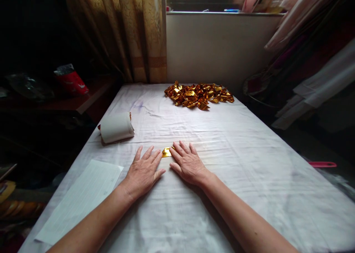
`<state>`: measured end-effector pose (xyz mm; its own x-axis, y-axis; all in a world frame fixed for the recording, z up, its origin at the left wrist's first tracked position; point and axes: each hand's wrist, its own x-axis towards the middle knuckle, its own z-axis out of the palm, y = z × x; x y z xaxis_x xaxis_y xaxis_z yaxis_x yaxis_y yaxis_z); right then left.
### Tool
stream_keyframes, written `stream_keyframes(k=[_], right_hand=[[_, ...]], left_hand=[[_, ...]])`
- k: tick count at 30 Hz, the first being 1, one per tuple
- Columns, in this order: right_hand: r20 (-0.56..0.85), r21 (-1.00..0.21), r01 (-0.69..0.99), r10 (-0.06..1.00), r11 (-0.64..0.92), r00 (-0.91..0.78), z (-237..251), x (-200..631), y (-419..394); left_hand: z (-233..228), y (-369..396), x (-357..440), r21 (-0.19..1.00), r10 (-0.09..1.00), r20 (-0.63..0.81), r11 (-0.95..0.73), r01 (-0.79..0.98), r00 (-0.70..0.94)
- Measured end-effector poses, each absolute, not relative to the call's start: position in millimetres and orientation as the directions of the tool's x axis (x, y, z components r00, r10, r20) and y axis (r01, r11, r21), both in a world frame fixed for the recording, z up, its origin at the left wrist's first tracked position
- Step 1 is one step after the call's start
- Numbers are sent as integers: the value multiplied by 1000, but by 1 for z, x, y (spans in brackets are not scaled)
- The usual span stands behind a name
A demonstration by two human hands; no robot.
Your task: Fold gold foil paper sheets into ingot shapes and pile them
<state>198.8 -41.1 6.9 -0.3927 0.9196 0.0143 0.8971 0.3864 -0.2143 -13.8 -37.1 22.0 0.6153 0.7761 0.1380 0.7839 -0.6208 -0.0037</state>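
Both hands (144, 171) (187, 163) flat, open, pressing gold foil (166, 152) on white-clothed table (249, 164); curtained window behind.

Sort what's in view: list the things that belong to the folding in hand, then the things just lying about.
In the work:
- gold foil sheet, pressed flat under both hands
- left hand
- right hand
- pile of folded gold pieces
- white roll

Lying about:
- white paper sheet
- red packet
- pink object
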Motion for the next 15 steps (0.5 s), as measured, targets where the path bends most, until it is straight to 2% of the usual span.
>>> stream_keyframes(k=[7, 15], right_hand=[[-3, -179, 947, 962, 269, -273, 7, 218, -51], [113, -277, 933, 972, 231, -207, 4, 223, -46]], left_hand=[[27, -33, -10, 33, 777, 198, -615, 788, 598], [39, -14, 20, 103, 863, 179, -493, 864, 472]])
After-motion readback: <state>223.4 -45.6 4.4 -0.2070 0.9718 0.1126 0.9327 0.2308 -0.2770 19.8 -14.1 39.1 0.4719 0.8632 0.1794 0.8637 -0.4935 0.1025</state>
